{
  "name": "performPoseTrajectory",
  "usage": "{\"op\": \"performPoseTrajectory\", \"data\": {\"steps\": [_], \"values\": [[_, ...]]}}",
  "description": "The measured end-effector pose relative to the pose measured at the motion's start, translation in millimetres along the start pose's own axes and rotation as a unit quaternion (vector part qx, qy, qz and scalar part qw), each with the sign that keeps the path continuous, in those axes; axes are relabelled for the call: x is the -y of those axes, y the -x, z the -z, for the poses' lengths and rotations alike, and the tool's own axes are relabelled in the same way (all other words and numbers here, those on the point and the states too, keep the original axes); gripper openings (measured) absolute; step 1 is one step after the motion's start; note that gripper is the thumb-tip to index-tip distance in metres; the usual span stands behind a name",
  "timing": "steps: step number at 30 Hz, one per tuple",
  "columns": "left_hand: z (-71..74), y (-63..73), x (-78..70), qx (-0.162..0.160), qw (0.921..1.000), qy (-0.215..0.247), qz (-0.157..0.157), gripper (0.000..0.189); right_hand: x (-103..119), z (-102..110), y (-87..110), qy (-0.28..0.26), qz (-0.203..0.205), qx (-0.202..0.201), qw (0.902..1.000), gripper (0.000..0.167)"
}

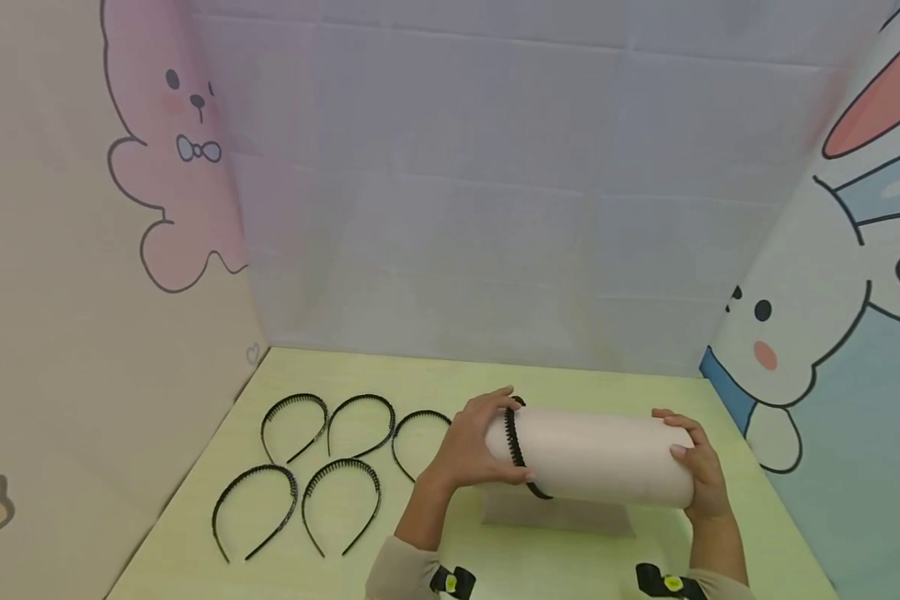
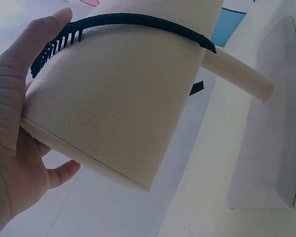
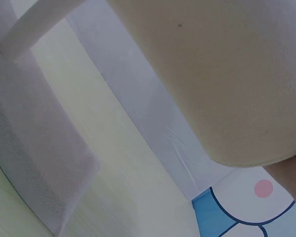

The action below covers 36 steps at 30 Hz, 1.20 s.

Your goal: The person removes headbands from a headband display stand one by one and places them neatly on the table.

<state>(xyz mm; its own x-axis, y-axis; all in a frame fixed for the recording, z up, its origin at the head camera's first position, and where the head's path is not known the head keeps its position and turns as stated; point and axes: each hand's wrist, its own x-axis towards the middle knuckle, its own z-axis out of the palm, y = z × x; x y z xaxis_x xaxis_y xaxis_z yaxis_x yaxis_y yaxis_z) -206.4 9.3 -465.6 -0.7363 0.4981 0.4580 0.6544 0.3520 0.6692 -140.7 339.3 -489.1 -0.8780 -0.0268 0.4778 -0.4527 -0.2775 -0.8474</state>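
A pale, padded cylinder of a headband display stand (image 1: 607, 456) lies level above its flat base (image 1: 558, 514). Around its left end runs a black toothed headband (image 1: 513, 437), its ends pointing down. My left hand (image 1: 468, 442) spans that end and holds the headband, thumb on the near side, fingers on the far side. In the left wrist view the thumb (image 2: 42, 34) lies against the teeth. My right hand (image 1: 707, 475) grips the cylinder's right end. Most of that hand is hidden behind the cylinder (image 3: 227, 84) in the right wrist view.
Several more black headbands lie on the pale yellow table to the left, among them one at the front left (image 1: 294, 492) and one partly behind my left hand (image 1: 420, 414). A short post (image 2: 241, 76) joins cylinder and base. Cloth walls (image 1: 450, 208) surround the table.
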Motion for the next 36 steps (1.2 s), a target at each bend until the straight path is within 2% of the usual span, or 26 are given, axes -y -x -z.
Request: {"op": "performPoseTrajectory", "data": {"steps": [7,14,23,27,33,36], "values": [[4.1,0.5,8.0,0.023,0.9955,0.092,-0.005,0.070,0,0,-0.3,0.009,-0.003,-0.009,0.9999,0.048],[4.6,1.6,13.6,0.019,0.9881,0.151,-0.021,0.071,0,0,0.0,0.010,-0.008,-0.018,0.9998,0.049],[1.1,3.7,20.7,0.022,0.9787,0.203,0.022,0.074,-1,0,-0.9,0.001,0.002,-0.006,1.0000,0.047],[4.8,3.6,16.4,0.031,0.9753,0.216,0.035,0.074,-1,1,-1.3,-0.002,0.004,-0.005,1.0000,0.047],[22.7,4.6,-7.4,0.054,0.9742,0.217,0.034,0.078,-1,2,-1.8,-0.010,0.003,-0.003,0.9999,0.046],[25.9,5.4,-7.0,0.058,0.9747,0.213,0.038,0.079,0,2,-2.0,-0.012,0.001,-0.003,0.9999,0.046]]}}
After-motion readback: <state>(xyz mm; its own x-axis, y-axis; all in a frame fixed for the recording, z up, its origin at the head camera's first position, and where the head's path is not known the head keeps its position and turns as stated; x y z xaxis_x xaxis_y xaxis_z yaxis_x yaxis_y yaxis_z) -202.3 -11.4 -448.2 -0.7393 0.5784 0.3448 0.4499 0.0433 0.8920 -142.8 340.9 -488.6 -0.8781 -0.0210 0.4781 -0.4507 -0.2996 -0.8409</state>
